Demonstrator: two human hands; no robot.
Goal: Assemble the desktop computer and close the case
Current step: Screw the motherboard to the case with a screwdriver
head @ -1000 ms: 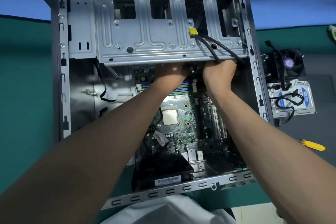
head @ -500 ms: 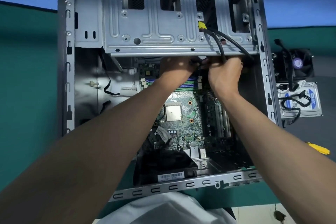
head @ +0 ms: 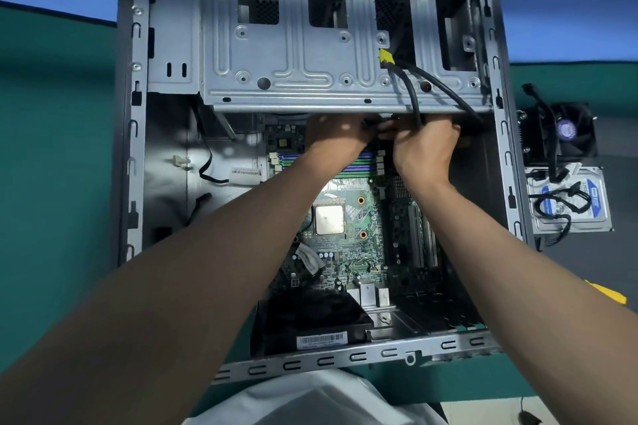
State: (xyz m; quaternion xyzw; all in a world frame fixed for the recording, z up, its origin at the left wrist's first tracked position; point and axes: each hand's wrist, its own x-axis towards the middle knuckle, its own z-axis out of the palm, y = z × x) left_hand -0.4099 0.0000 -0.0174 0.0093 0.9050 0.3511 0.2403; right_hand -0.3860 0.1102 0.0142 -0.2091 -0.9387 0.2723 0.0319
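Table point(head: 51, 148): a green surface carries the open case, with loose parts lying to its right.
Case point(head: 133, 148): it lies on its side with the side panel off, so the grey metal frame and the interior face up. Inside are the drive cage, the motherboard and a black unit.
Drive cage point(head: 293, 62): a grey stamped-metal box fills the far end of the case. Its bays show dark openings.
Motherboard point(head: 352, 252): this green board lies flat on the case floor, partly under both forearms.
Black unit point(head: 310, 317): it sits in the near corner of the case, with a barcode label on its near edge.
Hard drive point(head: 587, 217): it lies outside the case on the right, with a black lead looped on top.
Cooler fan point(head: 566, 134): it sits just beyond the hard drive, also outside the case.
Black cables point(head: 412, 93): they run from a yellow connector point(head: 386, 59) on the cage face down over the cage's lower edge.
Left hand point(head: 336, 140): its fingertips are tucked under the cage edge, so its grip cannot be told.
Right hand point(head: 426, 148): its fingers curl around the black cables just below the cage edge.
CPU point(head: 328, 220): a bare silver square seated in the middle of the motherboard.
Yellow tool point(head: 611, 293): only a corner shows beside the right forearm.
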